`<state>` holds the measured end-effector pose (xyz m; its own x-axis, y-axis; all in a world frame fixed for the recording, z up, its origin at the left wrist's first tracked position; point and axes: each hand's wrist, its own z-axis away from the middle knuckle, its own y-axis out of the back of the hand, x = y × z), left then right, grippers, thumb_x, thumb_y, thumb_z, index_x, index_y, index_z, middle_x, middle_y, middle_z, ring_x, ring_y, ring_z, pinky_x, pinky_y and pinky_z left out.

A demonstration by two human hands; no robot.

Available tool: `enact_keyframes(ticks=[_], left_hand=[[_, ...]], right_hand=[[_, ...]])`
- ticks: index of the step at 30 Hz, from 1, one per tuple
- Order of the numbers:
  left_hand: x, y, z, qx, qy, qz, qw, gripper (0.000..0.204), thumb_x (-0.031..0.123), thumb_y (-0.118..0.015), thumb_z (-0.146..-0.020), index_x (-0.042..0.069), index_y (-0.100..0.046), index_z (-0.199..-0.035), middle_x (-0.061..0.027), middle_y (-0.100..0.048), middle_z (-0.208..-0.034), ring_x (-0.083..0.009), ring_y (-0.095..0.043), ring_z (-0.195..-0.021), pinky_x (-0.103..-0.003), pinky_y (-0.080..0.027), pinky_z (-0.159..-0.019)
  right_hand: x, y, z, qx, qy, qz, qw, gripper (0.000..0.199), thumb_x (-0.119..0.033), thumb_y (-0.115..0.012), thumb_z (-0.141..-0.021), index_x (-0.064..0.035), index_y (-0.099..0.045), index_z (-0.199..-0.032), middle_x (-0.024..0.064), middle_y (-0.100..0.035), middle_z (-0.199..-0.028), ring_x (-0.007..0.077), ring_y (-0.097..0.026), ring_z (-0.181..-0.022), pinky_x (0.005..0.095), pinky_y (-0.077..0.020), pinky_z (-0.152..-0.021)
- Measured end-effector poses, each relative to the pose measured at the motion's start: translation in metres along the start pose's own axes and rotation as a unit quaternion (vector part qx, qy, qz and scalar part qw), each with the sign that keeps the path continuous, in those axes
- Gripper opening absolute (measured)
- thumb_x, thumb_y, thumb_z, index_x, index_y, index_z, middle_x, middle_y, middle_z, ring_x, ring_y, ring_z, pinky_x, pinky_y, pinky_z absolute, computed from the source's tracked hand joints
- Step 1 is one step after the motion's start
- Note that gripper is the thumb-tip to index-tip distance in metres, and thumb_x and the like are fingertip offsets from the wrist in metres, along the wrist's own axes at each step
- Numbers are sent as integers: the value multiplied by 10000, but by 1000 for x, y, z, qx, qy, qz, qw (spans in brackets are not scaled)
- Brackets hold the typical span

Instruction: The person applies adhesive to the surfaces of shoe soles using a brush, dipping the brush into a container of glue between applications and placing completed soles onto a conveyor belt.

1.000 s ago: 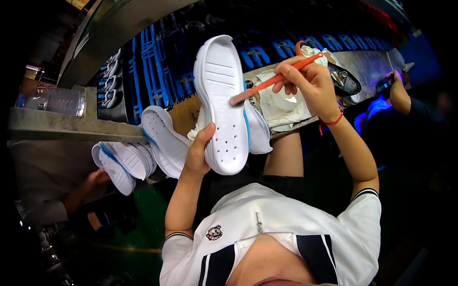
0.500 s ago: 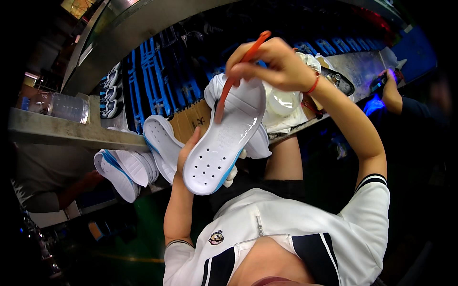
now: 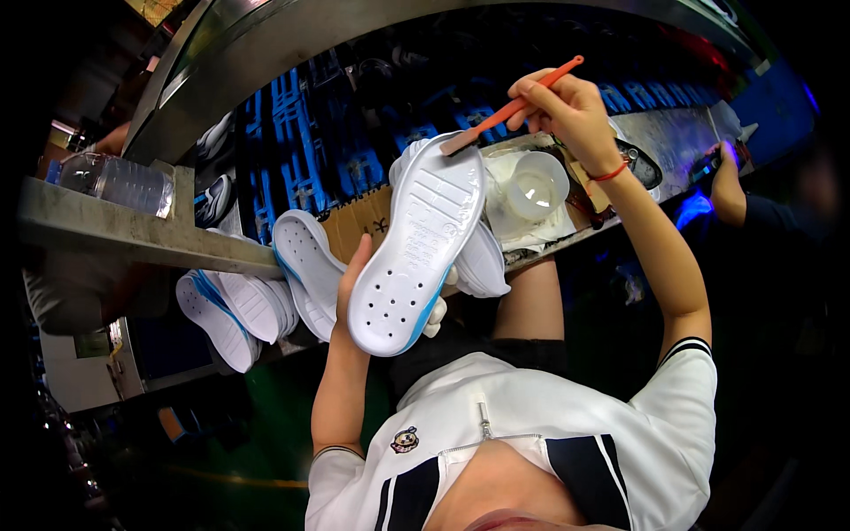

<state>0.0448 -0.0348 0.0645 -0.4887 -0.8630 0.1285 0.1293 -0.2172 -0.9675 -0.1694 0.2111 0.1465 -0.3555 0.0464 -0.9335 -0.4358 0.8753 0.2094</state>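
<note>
A white shoe sole (image 3: 416,234) with a blue edge and small holes at its near end is tilted toward me. Wrapped around its left side and underneath is my left hand (image 3: 353,279); the thumb shows at the left edge and white-covered fingertips at the right. My right hand (image 3: 571,111) is closed around the orange handle of a brush (image 3: 509,111). The brush's bristles touch the inner face of the sole at its far end. Beside the sole, to the right, a clear cup (image 3: 537,188) with some liquid stands on white cloth or paper.
More white soles (image 3: 305,252) lean to the left, some stacked. A metal bar (image 3: 133,226) carries a large clear bottle (image 3: 124,188). Blue racks (image 3: 301,150) fill the dark line beyond the bench. At the right, another person's hand (image 3: 728,173) is near a blue light.
My right hand and the brush have moved right, so the bristles shifted from the sole's left-middle edge to its far end. The cup now shows more fully. My left hand has barely moved.
</note>
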Motion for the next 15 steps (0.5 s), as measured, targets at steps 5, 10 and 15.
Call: enact_keyframes(ticks=[5, 10, 15], left_hand=[[1, -1, -11, -12, 68, 14, 997, 827, 631, -326, -966, 12, -290, -1514, -394, -441, -1316, -514, -593, -784, -550, -506, -565], [-2, -12, -26, -34, -60, 12, 998, 566, 410, -381, -1026, -18, -425, -1394, -232, -592, -1275, -384, -648, -1084, -500, -582, -871], [3, -7, -19, 1, -223, -123, 967, 478, 330, -371, -996, 7, -467, -1336, -135, -595, -1209, -243, -623, -1113, -387, -537, -955]], right_hand=[[-24, -2, -19, -176, 226, 154, 946, 198, -168, -612, -969, 13, -693, -981, 94, -718, -805, 162, -720, -736, 238, -561, -671], [-52, -74, -14, -319, 247, 36, 914, 177, -169, -662, -929, -3, -691, -981, 109, -719, -816, 193, -716, -753, 291, -565, -692], [-53, -86, 5, -231, 219, -39, 947, 160, -145, -639, -943, 5, -692, -958, 90, -722, -778, 142, -704, -661, 235, -532, -580]])
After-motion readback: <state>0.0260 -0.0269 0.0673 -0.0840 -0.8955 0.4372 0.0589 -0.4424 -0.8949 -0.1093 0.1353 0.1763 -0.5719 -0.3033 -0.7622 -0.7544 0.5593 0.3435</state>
